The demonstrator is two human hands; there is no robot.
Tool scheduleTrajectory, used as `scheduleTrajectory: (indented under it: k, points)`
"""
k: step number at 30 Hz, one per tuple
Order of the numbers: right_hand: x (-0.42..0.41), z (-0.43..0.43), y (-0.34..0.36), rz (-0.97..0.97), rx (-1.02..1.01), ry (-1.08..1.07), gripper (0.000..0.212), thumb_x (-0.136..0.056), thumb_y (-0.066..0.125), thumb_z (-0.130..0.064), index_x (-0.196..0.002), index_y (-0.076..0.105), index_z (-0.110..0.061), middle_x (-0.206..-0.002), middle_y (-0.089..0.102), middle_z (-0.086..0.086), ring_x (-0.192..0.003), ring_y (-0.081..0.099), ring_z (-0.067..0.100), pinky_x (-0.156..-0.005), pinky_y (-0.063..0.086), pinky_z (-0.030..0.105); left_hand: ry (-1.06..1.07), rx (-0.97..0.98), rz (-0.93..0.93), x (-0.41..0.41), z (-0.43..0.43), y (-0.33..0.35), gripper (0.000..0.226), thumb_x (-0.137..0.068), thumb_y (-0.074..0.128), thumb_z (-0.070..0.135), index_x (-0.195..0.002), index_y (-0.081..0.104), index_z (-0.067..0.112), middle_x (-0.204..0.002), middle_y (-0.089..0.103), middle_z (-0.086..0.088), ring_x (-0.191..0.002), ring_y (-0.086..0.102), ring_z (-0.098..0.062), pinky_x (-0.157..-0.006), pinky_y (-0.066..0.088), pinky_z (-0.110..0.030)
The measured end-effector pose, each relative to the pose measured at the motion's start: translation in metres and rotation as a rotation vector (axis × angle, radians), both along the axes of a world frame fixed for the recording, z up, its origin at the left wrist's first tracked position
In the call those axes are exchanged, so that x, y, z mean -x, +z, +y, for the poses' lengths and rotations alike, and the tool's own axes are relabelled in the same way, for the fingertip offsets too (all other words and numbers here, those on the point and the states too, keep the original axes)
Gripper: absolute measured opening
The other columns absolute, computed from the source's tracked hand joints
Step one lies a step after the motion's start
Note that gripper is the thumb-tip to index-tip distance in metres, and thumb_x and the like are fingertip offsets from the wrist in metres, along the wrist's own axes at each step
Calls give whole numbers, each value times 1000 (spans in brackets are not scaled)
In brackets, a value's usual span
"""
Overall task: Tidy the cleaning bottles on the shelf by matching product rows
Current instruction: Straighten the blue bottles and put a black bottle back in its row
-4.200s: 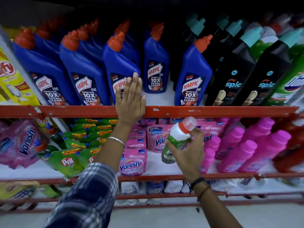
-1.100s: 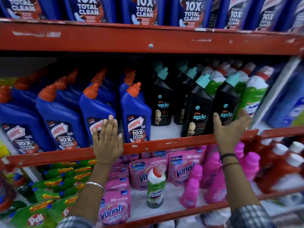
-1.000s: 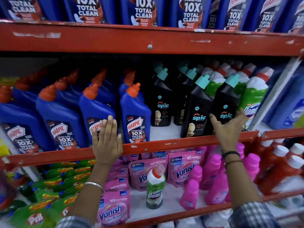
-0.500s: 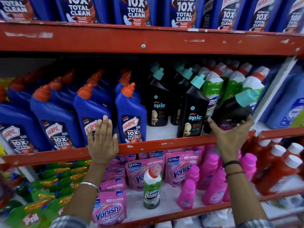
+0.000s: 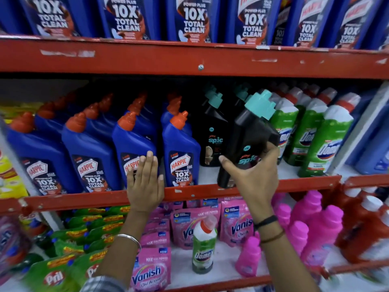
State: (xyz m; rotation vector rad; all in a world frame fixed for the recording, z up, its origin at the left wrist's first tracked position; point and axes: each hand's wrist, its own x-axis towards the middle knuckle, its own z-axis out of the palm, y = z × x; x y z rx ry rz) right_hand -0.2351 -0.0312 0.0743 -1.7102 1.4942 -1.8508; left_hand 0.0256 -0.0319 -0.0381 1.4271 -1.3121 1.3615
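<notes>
My right hand (image 5: pixel 255 175) grips a black Spic bottle (image 5: pixel 246 135) with a teal cap, tilted and lifted at the front edge of the middle shelf. Another black Spic bottle (image 5: pixel 212 133) stands upright just left of it. My left hand (image 5: pixel 145 182) lies flat, fingers spread, against a blue Harpic bottle (image 5: pixel 132 148) and the red shelf rail (image 5: pixel 94 197). Green-and-white Domex bottles (image 5: pixel 328 135) fill the row to the right. One lone Domex bottle (image 5: pixel 204 245) stands on the lower shelf among pink Vanish pouches (image 5: pixel 150 270).
Blue Harpic bottles (image 5: pixel 86 152) fill the left of the middle shelf and the top shelf (image 5: pixel 189 20). Below stand pink bottles (image 5: pixel 320 232), red bottles (image 5: pixel 366 224) and green Pril pouches (image 5: pixel 54 275). A red beam (image 5: pixel 189 60) runs overhead.
My right hand took the black Spic bottle from in front of the Domex row, tilted it and carried it leftward. The Domex bottle was set down on the lower shelf earlier. My left hand stayed put.
</notes>
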Motion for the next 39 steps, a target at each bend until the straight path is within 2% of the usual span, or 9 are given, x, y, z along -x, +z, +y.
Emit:
scheduleTrajectory:
  k: [6, 10, 14, 23, 27, 30, 35, 37, 39]
  points:
    - [-40, -16, -10, 11, -12, -34, 94, -55, 86, -51, -126, 43, -7, -119, 58, 8, -108, 58, 28, -82, 48, 35, -12, -7, -13, -3, 0, 1, 56, -102, 28, 31, -153, 17, 9, -162, 10, -2, -148, 12, -17, -120, 6, -39]
    - [-49, -22, -18, 37, -59, -31, 95, -59, 86, -48, -131, 41, -5, -124, 56, 9, -110, 56, 27, -75, 39, 27, -15, -3, -13, -2, 0, 2, 59, -100, 30, 30, -153, 16, 9, -162, 8, -1, -148, 10, -16, -121, 3, -39]
    - [-54, -27, -28, 75, -110, -28, 103, -62, 83, -53, -139, 35, -6, -134, 51, 10, -122, 52, 29, -86, 48, 39, -13, -2, -15, -2, 1, 0, 62, -97, 35, 29, -153, 16, 9, -162, 7, -1, -148, 10, -16, -121, 2, -38]
    - [-58, -32, -28, 231, -184, -68, 108, -70, 69, -65, -146, 23, -3, -143, 44, 15, -128, 47, 31, -83, 50, 43, -9, -4, -10, -2, 0, 2, 60, -100, 32, 30, -153, 14, 10, -162, 7, -1, -148, 9, -16, -121, 1, -37]
    - [-51, -16, -41, 156, -122, -23, 93, -77, 66, -60, -144, 29, -5, -142, 43, 14, -129, 43, 26, -86, 46, 37, -13, 2, -19, -3, 0, 1, 61, -98, 34, 29, -153, 16, 9, -162, 8, -2, -148, 10, -16, -121, 1, -37]
    - [-40, 5, -72, 38, -19, 38, 78, -80, 65, -57, -134, 39, -7, -136, 44, 12, -127, 40, 21, -98, 37, 29, -11, 18, -20, -2, 0, 2, 61, -98, 37, 28, -152, 20, 8, -162, 9, -1, -148, 11, -16, -121, 2, -37]
    - [-25, 38, -177, 43, -243, 201, 77, -79, 61, -55, -137, 31, -14, -138, 35, 8, -127, 34, 15, -108, 34, 38, -17, 8, -10, -2, 1, 0, 60, -99, 35, 28, -153, 17, 9, -162, 6, 0, -148, 10, -15, -121, 2, -36]
    - [-21, 44, -215, 93, -398, 249, 87, -77, 64, -55, -141, 27, -10, -142, 34, 15, -131, 36, 25, -109, 36, 49, -11, 7, -6, -2, 0, 1, 59, -100, 33, 29, -153, 17, 9, -162, 5, 1, -148, 9, -14, -121, 2, -36]
    - [-19, 49, -241, 146, -529, 286, 102, -72, 68, -60, -144, 23, -3, -146, 31, 20, -136, 30, 32, -112, 32, 51, -12, 2, 10, -1, 0, 2, 56, -100, 32, 29, -151, 21, 9, -162, 4, 2, -148, 8, -14, -121, 1, -35]
